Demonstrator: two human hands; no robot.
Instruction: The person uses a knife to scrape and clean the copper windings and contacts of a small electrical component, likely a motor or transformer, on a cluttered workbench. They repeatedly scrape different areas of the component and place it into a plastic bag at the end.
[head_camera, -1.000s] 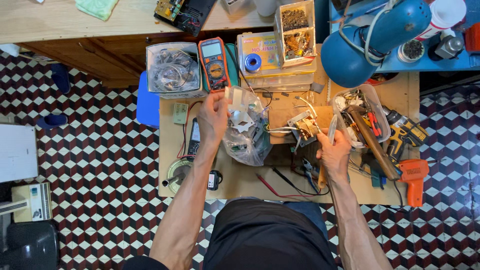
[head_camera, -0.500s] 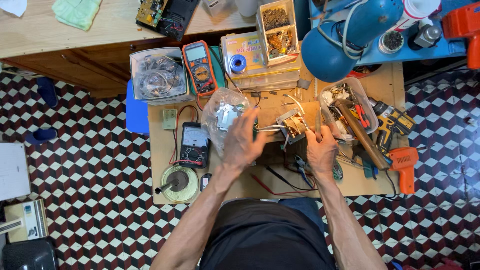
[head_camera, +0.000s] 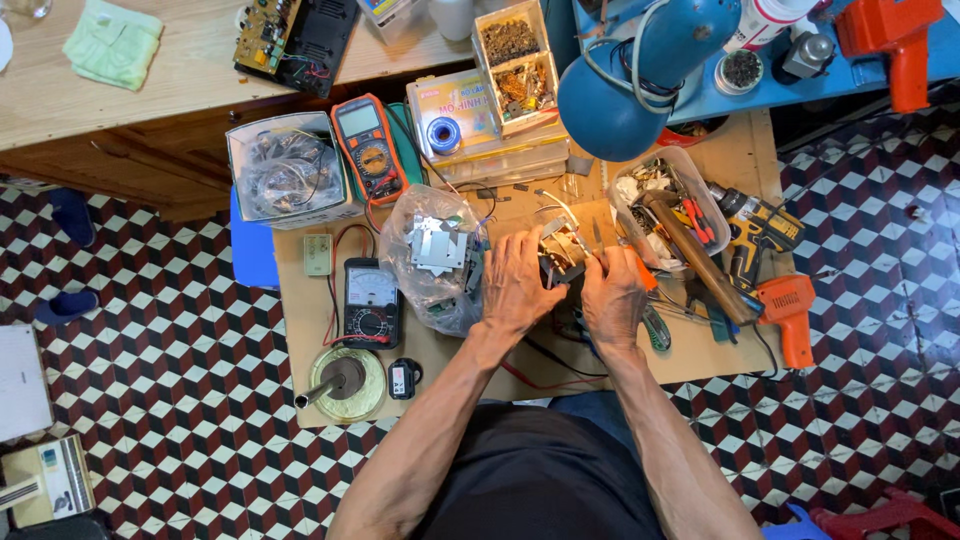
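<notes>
Both arms are bare from the elbows down, lean and sinewy, with no watch, ring or glove on the left hand (head_camera: 515, 285) or the right hand (head_camera: 612, 298). A dark, plain garment covers the torso and lap.

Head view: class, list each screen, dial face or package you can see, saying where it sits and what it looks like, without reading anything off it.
Orange multimeter: rear of the bench, upright oblong, grey screen, round dial.
Black analogue meter: left of the clear bag, white dial face, red leads.
Clear plastic bag: beside the left hand, holding metal parts.
Flat yellow box: rear centre, under a blue solder reel.
</notes>
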